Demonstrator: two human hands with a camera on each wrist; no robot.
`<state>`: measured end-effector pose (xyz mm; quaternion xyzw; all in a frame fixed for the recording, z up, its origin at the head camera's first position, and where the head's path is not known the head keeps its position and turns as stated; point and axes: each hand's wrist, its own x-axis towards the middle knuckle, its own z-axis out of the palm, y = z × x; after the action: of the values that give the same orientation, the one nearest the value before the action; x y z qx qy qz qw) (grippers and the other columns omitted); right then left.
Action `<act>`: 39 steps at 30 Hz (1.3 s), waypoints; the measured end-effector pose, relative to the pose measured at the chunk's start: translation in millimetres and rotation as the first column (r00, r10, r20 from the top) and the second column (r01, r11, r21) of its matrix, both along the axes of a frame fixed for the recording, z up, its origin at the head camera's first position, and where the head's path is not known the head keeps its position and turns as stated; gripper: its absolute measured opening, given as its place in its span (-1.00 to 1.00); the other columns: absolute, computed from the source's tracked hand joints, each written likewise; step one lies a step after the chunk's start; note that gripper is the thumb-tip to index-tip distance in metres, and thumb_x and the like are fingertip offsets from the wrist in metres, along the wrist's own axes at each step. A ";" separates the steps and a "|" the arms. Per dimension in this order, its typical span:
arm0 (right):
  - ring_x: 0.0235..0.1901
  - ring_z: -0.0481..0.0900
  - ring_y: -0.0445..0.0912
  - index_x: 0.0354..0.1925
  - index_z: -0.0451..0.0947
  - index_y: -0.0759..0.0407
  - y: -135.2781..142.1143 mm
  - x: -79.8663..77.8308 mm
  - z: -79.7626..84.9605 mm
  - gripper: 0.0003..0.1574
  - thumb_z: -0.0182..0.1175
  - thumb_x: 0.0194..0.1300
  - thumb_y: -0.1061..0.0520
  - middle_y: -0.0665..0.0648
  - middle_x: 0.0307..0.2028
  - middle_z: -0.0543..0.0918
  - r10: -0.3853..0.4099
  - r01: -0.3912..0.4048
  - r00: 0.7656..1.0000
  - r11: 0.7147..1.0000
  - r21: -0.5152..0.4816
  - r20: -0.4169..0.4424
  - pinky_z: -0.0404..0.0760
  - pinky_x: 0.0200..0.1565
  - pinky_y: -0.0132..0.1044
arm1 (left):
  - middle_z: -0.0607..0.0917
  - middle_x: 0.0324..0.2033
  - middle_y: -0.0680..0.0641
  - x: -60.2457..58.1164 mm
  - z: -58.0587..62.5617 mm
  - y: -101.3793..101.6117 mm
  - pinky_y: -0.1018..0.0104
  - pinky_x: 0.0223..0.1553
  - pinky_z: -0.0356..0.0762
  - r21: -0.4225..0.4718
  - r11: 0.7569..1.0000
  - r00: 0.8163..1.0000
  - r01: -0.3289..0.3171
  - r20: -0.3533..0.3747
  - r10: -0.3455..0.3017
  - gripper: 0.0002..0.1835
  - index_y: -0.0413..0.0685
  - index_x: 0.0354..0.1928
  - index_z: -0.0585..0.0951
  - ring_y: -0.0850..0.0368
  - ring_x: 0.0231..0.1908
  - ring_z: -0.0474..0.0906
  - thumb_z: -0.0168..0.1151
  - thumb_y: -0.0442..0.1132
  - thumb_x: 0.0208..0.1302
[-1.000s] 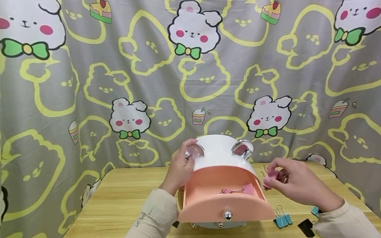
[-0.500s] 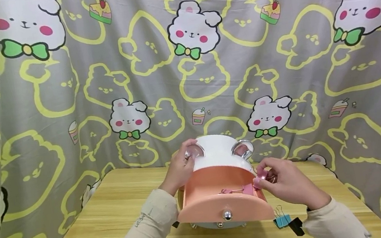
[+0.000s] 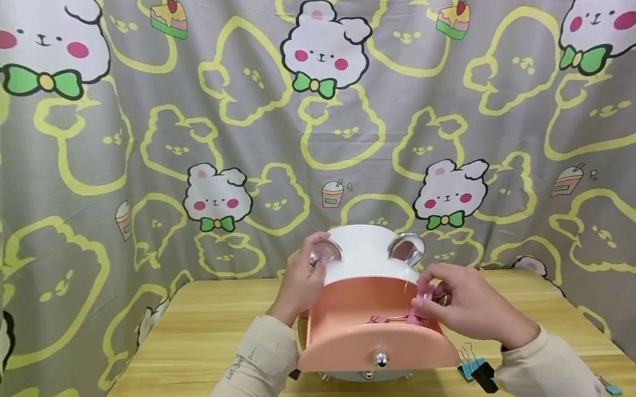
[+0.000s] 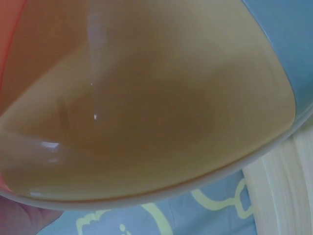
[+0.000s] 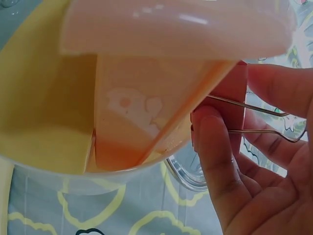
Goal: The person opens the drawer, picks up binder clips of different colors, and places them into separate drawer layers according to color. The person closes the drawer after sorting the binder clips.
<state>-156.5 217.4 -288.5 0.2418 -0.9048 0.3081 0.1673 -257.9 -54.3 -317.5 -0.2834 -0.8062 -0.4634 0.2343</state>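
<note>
A rounded white box [image 3: 364,246] with shiny ear shapes stands on the table, its peach drawer [image 3: 369,347] pulled out toward me. Inside the drawer lies a pink binder clip [image 3: 392,318]. My left hand [image 3: 300,279] holds the box by its left ear [image 3: 325,252]; in the left wrist view only a bit of that hand shows below the box's yellow side [image 4: 161,112]. At the drawer's right edge, my right hand [image 3: 470,302] pinches a second pink binder clip [image 5: 230,105] by its body, wire handles toward the palm.
On the wooden table [image 3: 193,352], a blue binder clip [image 3: 470,367] and a black one [image 3: 485,377] lie right of the box, by my right sleeve. Another blue clip [image 3: 611,388] is farther right. A patterned curtain [image 3: 260,132] hangs behind the table.
My right hand has moved left with its pink binder clip, from beside the box to the drawer's right edge. The left hand and the box have stayed in place.
</note>
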 end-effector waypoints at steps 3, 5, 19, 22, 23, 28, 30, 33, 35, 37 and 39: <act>-0.55 0.57 -0.27 -0.34 0.50 0.08 -1.3 0.4 1.7 -0.78 0.40 0.17 0.13 -0.04 -0.46 0.61 0.010 -0.009 0.999 1.000 -0.030 0.032 0.56 -0.52 -0.34 | 0.60 -0.05 -0.13 -0.6 0.0 0.0 0.16 -0.22 0.44 -0.002 1.000 1.000 -0.001 0.001 0.001 -0.56 0.07 0.23 0.39 0.00 -0.22 0.46 0.02 -0.40 0.34; -0.52 0.61 -0.28 -0.32 0.50 0.12 -1.9 0.9 3.0 -0.77 0.40 0.18 0.14 0.00 -0.42 0.64 0.020 -0.017 0.999 0.999 -0.047 0.044 0.59 -0.48 -0.34 | 0.61 -0.07 -0.13 -1.3 -0.6 0.1 0.17 -0.25 0.43 -0.003 1.000 1.000 -0.005 0.000 0.005 -0.55 0.07 0.23 0.39 0.02 -0.25 0.45 0.02 -0.40 0.33; -0.40 0.61 -0.22 -0.22 0.52 0.21 2.8 -1.0 -5.5 -0.75 0.37 0.20 0.16 0.00 -0.36 0.61 -0.031 0.025 0.997 0.996 -0.089 -0.069 0.63 -0.31 -0.29 | 0.59 -0.12 -0.17 0.0 -1.8 -2.5 0.11 -0.25 0.42 0.022 0.999 0.999 -0.024 0.026 0.024 -0.47 0.12 0.33 0.32 0.01 -0.36 0.42 0.06 -0.36 0.34; -0.32 0.61 -0.16 -0.17 0.52 0.26 6.1 -3.0 -11.6 -0.73 0.36 0.19 0.23 0.03 -0.31 0.59 -0.034 0.014 0.989 0.990 -0.144 -0.141 0.64 -0.24 -0.21 | 0.57 -0.16 -0.15 1.2 -1.9 -3.6 0.08 -0.20 0.44 0.056 0.997 0.997 -0.054 0.055 0.051 -0.40 0.16 0.39 0.23 0.04 -0.34 0.44 0.12 -0.29 0.35; -0.28 0.61 -0.12 -0.14 0.51 0.28 7.5 -3.3 -13.4 -0.72 0.35 0.19 0.24 0.05 -0.28 0.60 -0.038 0.013 0.987 0.987 -0.160 -0.155 0.64 -0.20 -0.19 | 0.56 -0.16 -0.14 2.0 -1.8 -4.0 0.05 -0.16 0.46 0.070 0.996 0.996 -0.061 0.065 0.056 -0.38 0.18 0.40 0.20 0.03 -0.32 0.47 0.14 -0.26 0.35; -0.01 0.56 0.09 0.06 0.44 0.34 16.5 -4.0 -22.4 -0.57 0.27 0.28 0.22 0.21 -0.03 0.59 -0.040 0.011 0.991 0.975 -0.222 -0.130 0.48 0.01 -0.44 | 0.55 0.05 -0.18 12.5 -0.2 -9.3 -0.14 0.13 0.36 0.127 0.990 0.992 -0.066 0.119 0.050 -0.36 0.11 0.40 0.20 -0.10 0.09 0.46 0.19 -0.14 0.34; 0.06 0.52 0.17 0.15 0.40 0.36 20.9 -4.4 -28.0 -0.50 0.24 0.30 0.21 0.28 0.07 0.55 -0.036 0.008 0.992 0.972 -0.236 -0.117 0.37 0.05 -0.56 | 0.51 0.12 -0.20 18.6 -0.9 -12.7 -0.14 0.17 0.32 0.142 0.988 0.988 -0.057 0.148 0.035 -0.36 0.02 0.39 0.21 -0.13 0.16 0.42 0.19 -0.12 0.34; 0.12 0.47 0.25 0.24 0.33 0.35 25.8 -5.2 -38.4 -0.42 0.21 0.33 0.19 0.34 0.15 0.49 -0.040 0.015 0.994 0.970 -0.244 -0.098 0.30 0.08 -0.60 | 0.46 0.20 -0.24 28.8 -5.5 -19.4 -0.12 0.22 0.26 0.169 0.985 0.983 -0.026 0.182 -0.005 -0.36 -0.15 0.37 0.21 -0.16 0.24 0.35 0.19 -0.13 0.36; 0.16 0.42 0.29 0.29 0.28 0.33 28.0 -6.1 -46.0 -0.38 0.19 0.34 0.19 0.37 0.19 0.45 -0.035 0.014 0.996 0.969 -0.248 -0.080 0.26 0.09 -0.61 | 0.41 0.26 -0.28 36.8 -10.8 -25.1 -0.12 0.26 0.21 0.180 0.984 0.980 0.010 0.193 -0.045 -0.37 -0.25 0.37 0.20 -0.18 0.29 0.29 0.17 -0.15 0.38; 0.21 0.36 0.31 0.34 0.22 0.31 29.1 -6.6 -53.2 -0.36 0.15 0.37 0.19 0.38 0.24 0.39 -0.010 -0.006 0.998 0.965 -0.263 -0.060 0.22 0.11 -0.62 | 0.35 0.31 -0.30 44.9 -17.2 -31.4 -0.10 0.29 0.15 0.175 0.983 0.977 0.055 0.194 -0.089 -0.35 -0.29 0.38 0.18 -0.19 0.34 0.22 0.15 -0.13 0.40; 0.25 0.29 0.34 0.39 0.15 0.29 30.1 -6.8 -60.0 -0.32 0.10 0.38 0.21 0.39 0.29 0.32 0.034 -0.046 0.998 0.958 -0.284 -0.046 0.19 0.13 -0.63 | 0.28 0.35 -0.32 52.8 -24.0 -37.5 -0.09 0.31 0.10 0.148 0.983 0.975 0.106 0.181 -0.132 -0.28 -0.30 0.40 0.16 -0.20 0.37 0.15 0.13 0.00 0.40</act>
<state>-163.3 247.6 -348.6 0.2396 -0.8424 0.4334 0.2124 -205.1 -91.8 -341.5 -0.2689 -0.7727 -0.5558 0.1471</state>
